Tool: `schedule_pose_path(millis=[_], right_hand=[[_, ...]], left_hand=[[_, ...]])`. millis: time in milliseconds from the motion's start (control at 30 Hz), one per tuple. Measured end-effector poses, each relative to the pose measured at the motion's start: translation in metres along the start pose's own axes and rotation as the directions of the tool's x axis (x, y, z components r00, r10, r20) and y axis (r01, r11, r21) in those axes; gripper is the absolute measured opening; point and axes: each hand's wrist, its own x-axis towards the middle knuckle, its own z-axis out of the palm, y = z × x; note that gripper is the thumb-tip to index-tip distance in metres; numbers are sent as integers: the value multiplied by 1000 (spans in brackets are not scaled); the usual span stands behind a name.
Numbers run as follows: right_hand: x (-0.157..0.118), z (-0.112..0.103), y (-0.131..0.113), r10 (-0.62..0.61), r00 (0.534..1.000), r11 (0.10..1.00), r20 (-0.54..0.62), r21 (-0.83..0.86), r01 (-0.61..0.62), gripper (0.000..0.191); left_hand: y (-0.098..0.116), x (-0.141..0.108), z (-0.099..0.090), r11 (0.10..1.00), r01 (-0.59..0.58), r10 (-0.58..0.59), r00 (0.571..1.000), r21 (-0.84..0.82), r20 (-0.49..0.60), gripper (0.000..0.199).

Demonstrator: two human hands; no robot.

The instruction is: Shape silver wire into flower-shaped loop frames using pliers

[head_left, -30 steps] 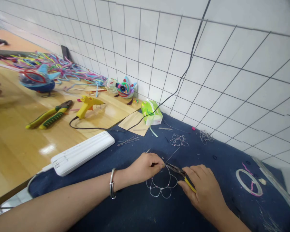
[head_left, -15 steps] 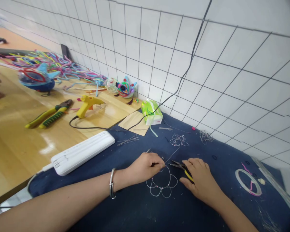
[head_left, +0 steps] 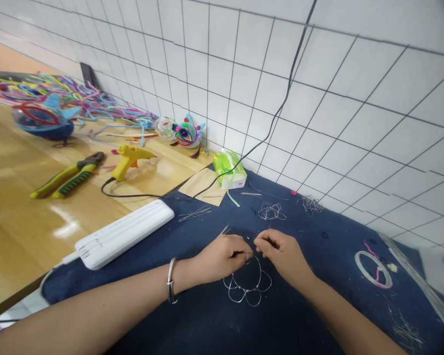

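Pinching thumb and forefinger together, the person's left hand (head_left: 225, 254) is clamped on the top of a wire flower (head_left: 246, 290), at the upper part of its open ring. The flower lies chiefly at 5 o'clock from the left hand's grip spot on the hand's back, and straight down at 6 o'clock from the fingertips; at least 4 petal-like loops show along its lower edge, with small pink beads (head_left: 257, 287) where loops meet the ring. Whether it rests on the dark blue cloth (head_left: 299, 325) or hangs just above it cannot be told.

The right hand (head_left: 285, 254) faces the left, just beside it at 3 o'clock. Its thumb and forefinger tips are together, near the flower's top, which lies at about 6 o'clock from them; whether any wire is caught between these tips cannot be told.

Taking the fingertips as the dial's centre, a looped wire piece (head_left: 272, 211) lies at 1 o'clock, a tangle of thin wire (head_left: 312, 205) at 2, a white ring (head_left: 360, 267) at 3, a white block (head_left: 126, 234) at 9, a yellow glue gun (head_left: 125, 161) at 10 and a green tissue pack (head_left: 225, 166) at 11.
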Motion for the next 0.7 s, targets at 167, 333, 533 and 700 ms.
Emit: schedule_pose_path(millis=[167,333,533,700], right_hand=[[8,2,7,17,999,989,42,148,-23,17],[5,3,17,-19,1000,974,24,226,13,19],[1,3,16,-11,1000,967,-27,255,17,19],[0,4,14,-6,1000,964,-26,264,13,19]], left_hand=[[-2,1,-4,990,66,-62,997,-127,37,18],[-10,1,1,923,193,-155,978,-332,138,18],[-14,1,4,886,242,-190,968,-396,167,21],[-9,1,2,934,175,-138,981,-313,135,20]])
